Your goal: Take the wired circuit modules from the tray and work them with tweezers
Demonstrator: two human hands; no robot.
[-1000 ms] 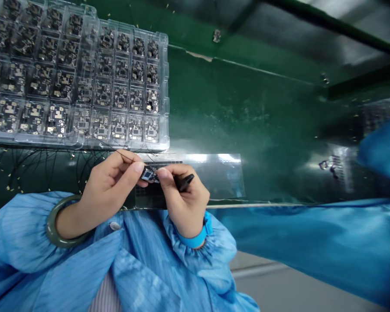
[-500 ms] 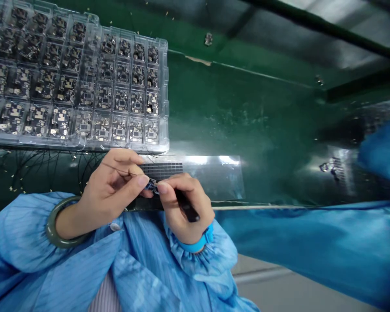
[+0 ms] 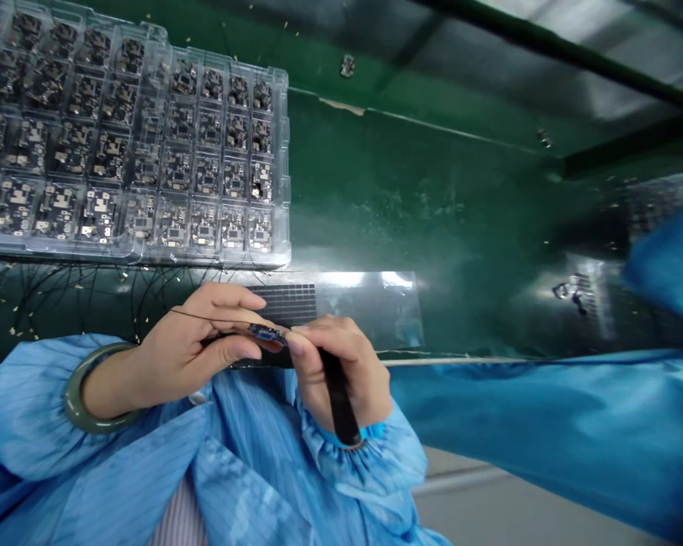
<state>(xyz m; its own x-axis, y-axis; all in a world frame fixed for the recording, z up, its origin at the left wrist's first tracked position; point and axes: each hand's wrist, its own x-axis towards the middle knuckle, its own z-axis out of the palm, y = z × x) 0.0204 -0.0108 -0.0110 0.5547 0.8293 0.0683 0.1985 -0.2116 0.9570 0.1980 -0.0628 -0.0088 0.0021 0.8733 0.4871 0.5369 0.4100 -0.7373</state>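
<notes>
I had the right hand (image 3: 297,338) closed on the right end of the circuit board (image 3: 266,332), a black tool (image 3: 341,402) in its grasp too. The left hand (image 3: 196,341) was half open around the board's other end, over the near edge of the table (image 3: 364,189), closer than the clear trays (image 3: 284,174).

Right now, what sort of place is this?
Probably an electronics workshop: clear trays of circuit boards, thin black wires on a green bench, and a small board between your left hand and right hand.

Green table (image 3: 461,227) (glossy), blue striped coat (image 3: 250,455).
</notes>
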